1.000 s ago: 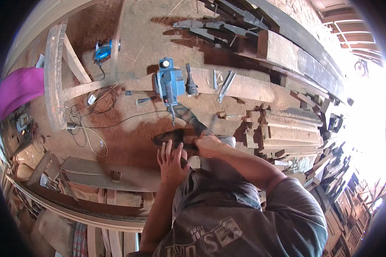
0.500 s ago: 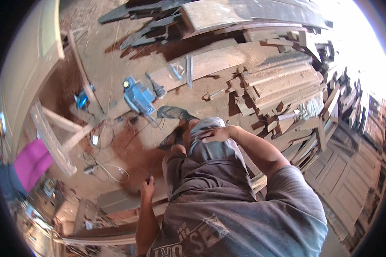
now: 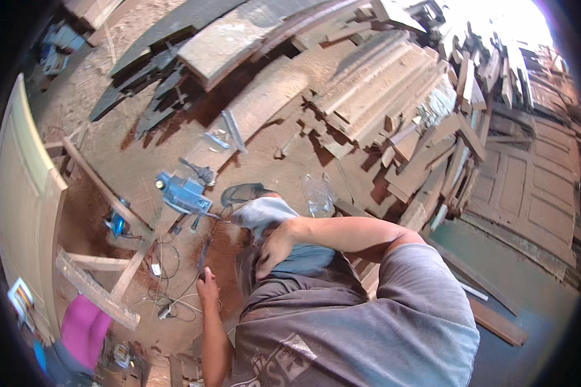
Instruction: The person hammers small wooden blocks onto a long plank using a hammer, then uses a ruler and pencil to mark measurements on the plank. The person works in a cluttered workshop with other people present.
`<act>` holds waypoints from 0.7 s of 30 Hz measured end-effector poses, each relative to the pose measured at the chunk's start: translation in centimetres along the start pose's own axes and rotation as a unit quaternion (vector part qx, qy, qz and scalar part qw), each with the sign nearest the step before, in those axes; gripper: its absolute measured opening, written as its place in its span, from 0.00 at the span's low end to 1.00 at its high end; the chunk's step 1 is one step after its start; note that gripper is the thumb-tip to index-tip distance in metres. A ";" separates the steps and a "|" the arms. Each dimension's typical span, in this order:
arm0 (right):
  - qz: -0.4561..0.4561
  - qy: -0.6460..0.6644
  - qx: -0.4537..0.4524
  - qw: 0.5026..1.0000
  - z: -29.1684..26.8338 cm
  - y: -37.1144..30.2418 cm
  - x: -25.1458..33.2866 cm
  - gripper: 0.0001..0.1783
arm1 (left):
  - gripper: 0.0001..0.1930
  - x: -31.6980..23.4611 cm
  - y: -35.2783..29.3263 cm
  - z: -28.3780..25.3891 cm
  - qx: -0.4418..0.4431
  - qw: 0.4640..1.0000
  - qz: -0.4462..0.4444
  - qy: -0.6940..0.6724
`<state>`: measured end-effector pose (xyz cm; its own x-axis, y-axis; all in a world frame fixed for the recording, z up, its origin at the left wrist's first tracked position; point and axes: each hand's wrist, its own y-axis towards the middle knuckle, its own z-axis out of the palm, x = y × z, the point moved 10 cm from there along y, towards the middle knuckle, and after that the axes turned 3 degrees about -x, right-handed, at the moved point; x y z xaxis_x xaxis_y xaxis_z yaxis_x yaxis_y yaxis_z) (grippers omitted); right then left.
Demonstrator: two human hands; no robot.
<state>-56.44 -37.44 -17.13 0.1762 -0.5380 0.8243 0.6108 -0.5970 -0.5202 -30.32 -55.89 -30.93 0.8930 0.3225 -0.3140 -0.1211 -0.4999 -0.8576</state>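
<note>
My left hand (image 3: 208,285) is closed around a thin dark strip-like tool (image 3: 204,255) that points up and away from me; its exact kind is not clear. Bent across my front, my right arm brings my right hand (image 3: 276,250) down onto my lap. Its fingers lie extended and slightly blurred against my dark clothing, with nothing seen in them. Just beyond that hand, pale cloth (image 3: 265,211) covers my knee. A blue power tool, apparently an electric planer (image 3: 186,193), rests on the floor ahead of my feet.
Metal strips (image 3: 234,131) lie on a wide board ahead. Stacked timber (image 3: 374,84) and offcuts fill the right, near a panelled door (image 3: 529,187). At left are a wooden frame (image 3: 132,267), a smaller blue tool (image 3: 117,222), looped cables (image 3: 168,261) and a person in pink (image 3: 84,332).
My view has swung to the right. My right hand has drawn back from the knee toward my lap. The left hand still grips the thin dark tool, now raised more upright.
</note>
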 end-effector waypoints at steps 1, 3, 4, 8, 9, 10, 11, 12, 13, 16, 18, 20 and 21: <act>0.004 -0.086 0.033 0.996 0.4 1.0 -2.1 0.47 | 0.26 0.5 -0.4 -0.4 -0.004 1.000 0.003 -0.002; 0.016 -0.010 -0.054 0.998 -1.3 3.8 -9.2 0.41 | 0.27 2.0 -0.8 -0.6 -0.012 1.000 0.009 -0.010; 0.038 0.021 -0.085 0.995 -2.3 4.2 -12.1 0.39 | 0.27 3.0 -1.6 -1.1 -0.030 0.999 -0.012 -0.021; 0.106 -0.035 -0.189 0.976 -4.3 4.8 -19.1 0.40 | 0.30 6.3 -5.3 -3.3 -0.084 0.996 -0.026 0.002; 0.105 -0.058 -0.194 0.974 -4.6 5.5 -20.3 0.42 | 0.30 8.8 -5.7 -4.2 -0.102 0.995 -0.007 0.009; 0.157 -0.030 -0.194 0.968 -4.4 6.0 -19.7 0.43 | 0.30 10.6 -5.9 -4.4 -0.114 0.993 0.013 0.018; 0.209 -0.010 -0.191 0.959 -4.9 5.5 -18.2 0.44 | 0.30 11.8 -6.0 -4.0 -0.129 0.991 0.030 0.020; 0.262 0.010 -0.188 0.946 -5.2 5.1 -17.4 0.45 | 0.28 14.3 -5.9 -3.6 -0.124 0.992 -0.020 -0.030; 0.253 0.021 -0.221 0.942 -5.8 5.8 -17.5 0.45 | 0.27 17.1 -6.1 -3.3 -0.115 0.988 -0.074 -0.076; 0.247 0.030 -0.297 0.922 -7.5 8.0 -17.7 0.45 | 0.21 25.5 -8.1 -2.3 -0.109 0.958 -0.218 -0.149; 0.273 0.011 -0.277 0.921 -9.7 9.6 -18.8 0.44 | 0.22 27.4 -10.5 -1.7 -0.137 0.949 -0.209 -0.192; 0.261 -0.021 -0.299 0.917 -13.5 11.6 -19.3 0.38 | 0.23 27.5 -13.3 -1.2 -0.140 0.952 -0.209 -0.174; 0.263 -0.056 -0.316 0.910 -15.7 12.5 -19.5 0.36 | 0.24 28.6 -14.4 -0.5 -0.107 0.964 -0.209 -0.126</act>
<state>-64.40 -43.80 -43.20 0.4154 -0.8050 0.4236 -0.1400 -0.5167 -0.8446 -2.85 -39.89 -27.32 0.7074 0.7031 -0.0722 0.3420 -0.4298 -0.8356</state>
